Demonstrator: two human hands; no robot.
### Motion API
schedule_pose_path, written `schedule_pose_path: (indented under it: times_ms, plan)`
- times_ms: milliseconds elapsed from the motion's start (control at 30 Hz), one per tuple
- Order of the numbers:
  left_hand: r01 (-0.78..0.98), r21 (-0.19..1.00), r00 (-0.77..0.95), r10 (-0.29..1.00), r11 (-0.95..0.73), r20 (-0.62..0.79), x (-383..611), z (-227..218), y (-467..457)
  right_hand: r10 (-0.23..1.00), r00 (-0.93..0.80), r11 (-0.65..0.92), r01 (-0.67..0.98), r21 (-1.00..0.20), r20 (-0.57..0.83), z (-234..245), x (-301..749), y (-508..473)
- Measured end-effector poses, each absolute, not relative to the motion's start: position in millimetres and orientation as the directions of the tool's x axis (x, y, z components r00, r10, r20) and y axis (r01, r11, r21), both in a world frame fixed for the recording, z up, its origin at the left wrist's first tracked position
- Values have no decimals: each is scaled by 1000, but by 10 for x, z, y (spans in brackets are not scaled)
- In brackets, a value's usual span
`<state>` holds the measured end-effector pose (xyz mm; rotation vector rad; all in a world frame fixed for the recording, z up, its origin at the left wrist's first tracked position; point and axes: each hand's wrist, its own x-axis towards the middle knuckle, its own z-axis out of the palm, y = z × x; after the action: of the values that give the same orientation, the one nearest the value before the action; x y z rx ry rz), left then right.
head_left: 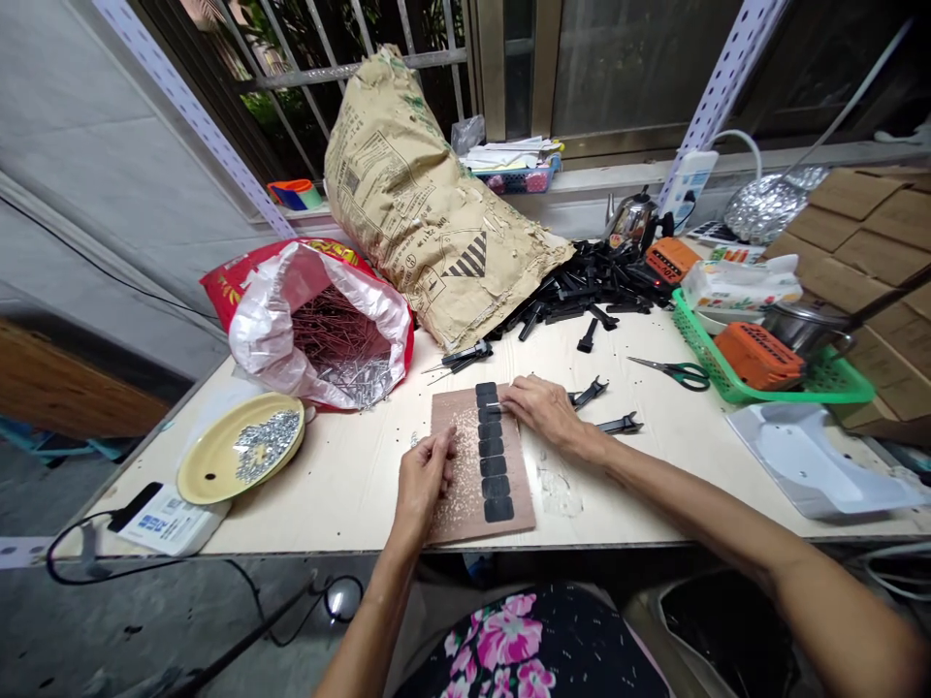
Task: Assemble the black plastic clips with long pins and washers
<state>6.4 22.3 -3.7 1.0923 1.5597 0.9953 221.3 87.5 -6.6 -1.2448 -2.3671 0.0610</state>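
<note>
A brown board (518, 485) lies on the table before me, with a column of several black clip pieces (492, 451) down its middle and small silver bits scattered on its left half. My left hand (424, 477) rests on the board's left side, fingers curled down onto the silver bits. My right hand (539, 407) sits at the board's upper right, pinching a thin metal pin (493, 405) against the top clip pieces. Two loose black clips (603, 407) lie just right of that hand.
A red and white bag of metal pins (327, 339) and a yellow plate of silver bits (240, 451) stand left. A large brown paper sack (422, 204) spills black clips (589, 286). Scissors (673, 371), a green basket (792, 383) and cardboard boxes (865, 233) sit right.
</note>
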Motion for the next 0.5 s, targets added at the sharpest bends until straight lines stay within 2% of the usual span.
schedule_pose_path:
  times_ms: [100, 200, 267, 367, 500]
  plan:
    - [316, 938, -211, 974, 145, -79, 74, -99, 195, 698, -618, 703, 688, -182, 362, -128, 2281, 900]
    - [429, 902, -214, 976, 54, 44, 96, -153, 184, 494, -797, 869, 468, -161, 347, -162, 2310, 815]
    - [465, 885, -211, 975, 40, 67, 104, -178, 183, 463, -810, 886, 434, -163, 358, -169, 2310, 788]
    - [476, 878, -210, 976, 51, 57, 97, -203, 178, 573, -716, 817, 540, -203, 399, -182, 2279, 787]
    - [475, 877, -213, 976, 72, 35, 76, -231, 172, 399, -846, 916, 352, -191, 354, -179, 2217, 752]
